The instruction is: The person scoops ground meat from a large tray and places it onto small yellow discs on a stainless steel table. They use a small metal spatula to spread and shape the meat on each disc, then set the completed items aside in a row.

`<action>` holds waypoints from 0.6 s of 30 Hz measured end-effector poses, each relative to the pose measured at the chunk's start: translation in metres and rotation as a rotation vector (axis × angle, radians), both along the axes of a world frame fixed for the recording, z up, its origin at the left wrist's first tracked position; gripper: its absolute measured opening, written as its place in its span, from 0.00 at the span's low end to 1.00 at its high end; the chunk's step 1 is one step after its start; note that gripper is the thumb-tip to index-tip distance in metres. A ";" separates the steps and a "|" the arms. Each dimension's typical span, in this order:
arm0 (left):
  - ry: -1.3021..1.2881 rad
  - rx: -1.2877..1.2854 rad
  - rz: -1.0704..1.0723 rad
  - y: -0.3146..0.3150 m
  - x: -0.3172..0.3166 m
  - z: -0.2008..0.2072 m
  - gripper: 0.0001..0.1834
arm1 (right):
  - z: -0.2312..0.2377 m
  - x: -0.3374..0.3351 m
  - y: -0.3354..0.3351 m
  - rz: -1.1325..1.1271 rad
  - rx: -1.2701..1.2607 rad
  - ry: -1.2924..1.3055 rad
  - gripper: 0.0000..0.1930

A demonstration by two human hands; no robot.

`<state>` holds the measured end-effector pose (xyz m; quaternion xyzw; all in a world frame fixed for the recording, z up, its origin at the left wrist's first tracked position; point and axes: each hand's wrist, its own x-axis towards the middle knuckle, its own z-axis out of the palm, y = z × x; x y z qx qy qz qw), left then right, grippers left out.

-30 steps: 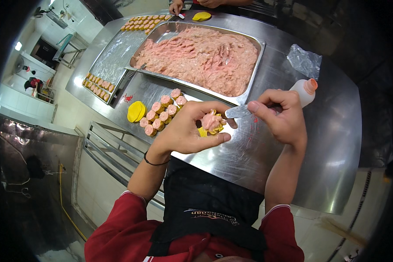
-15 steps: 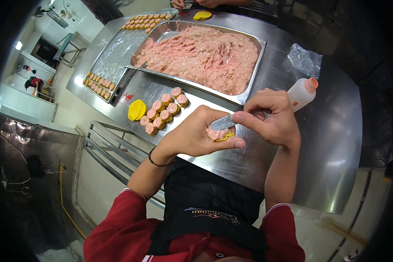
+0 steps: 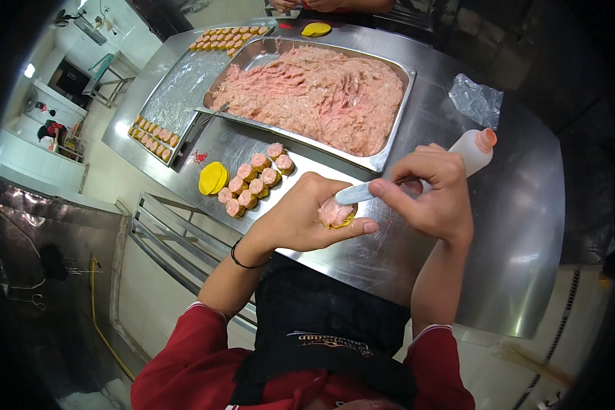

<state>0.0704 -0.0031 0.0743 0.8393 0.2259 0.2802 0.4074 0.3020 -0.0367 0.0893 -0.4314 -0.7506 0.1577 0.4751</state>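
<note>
My left hand (image 3: 295,217) curls around a single open-topped dumpling (image 3: 335,213), its yellow wrapper showing at the lower edge under pink meat filling. In my right hand (image 3: 436,191) is a small flat metal spatula (image 3: 354,193), pinched between thumb and fingers. Its blade tip rests at the upper edge of the filling, beside my left thumb and forefinger. Left of my left hand, several finished dumplings (image 3: 258,187) stand in rows on the steel table (image 3: 362,263). Next to them lies a small stack of round yellow wrappers (image 3: 213,178).
A deep steel tray (image 3: 398,131) full of pink minced meat (image 3: 321,89) stands beyond my hands. Further left, a film-lined tray (image 3: 178,89) carries dumplings at both ends. A white bottle (image 3: 471,152) and a clear plastic bag (image 3: 476,98) are on the right. Another person's hands (image 3: 324,4) show at the far edge.
The spatula blade has moved from across the filling to its upper edge, so more pink meat shows. Both hands have shifted only slightly.
</note>
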 end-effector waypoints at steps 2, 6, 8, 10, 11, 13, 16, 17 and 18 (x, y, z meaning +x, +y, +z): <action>0.053 -0.015 -0.022 0.001 -0.001 -0.001 0.18 | -0.001 -0.001 0.000 0.043 -0.010 0.051 0.15; -0.015 0.085 0.007 0.001 -0.002 -0.005 0.19 | -0.005 0.000 0.001 0.022 -0.052 0.024 0.16; -0.008 0.027 0.054 0.002 -0.004 -0.009 0.21 | -0.005 0.005 0.001 -0.041 -0.098 -0.004 0.15; -0.014 0.008 0.099 0.002 -0.010 -0.015 0.22 | -0.004 0.012 -0.002 -0.067 -0.184 0.139 0.15; 0.018 -0.038 0.119 0.003 -0.014 -0.021 0.22 | -0.003 0.017 -0.004 -0.082 -0.225 0.202 0.14; -0.010 -0.146 0.186 0.002 -0.019 -0.040 0.22 | -0.004 0.024 -0.006 -0.059 -0.267 0.314 0.11; -0.071 -0.112 0.382 -0.006 -0.027 -0.082 0.21 | -0.009 0.032 -0.005 -0.006 -0.292 0.462 0.06; -0.076 -0.095 0.481 -0.012 -0.029 -0.099 0.20 | -0.013 0.032 -0.003 -0.025 -0.325 0.473 0.06; -0.096 -0.076 0.576 -0.016 -0.031 -0.115 0.20 | -0.020 0.030 0.002 -0.031 -0.339 0.505 0.05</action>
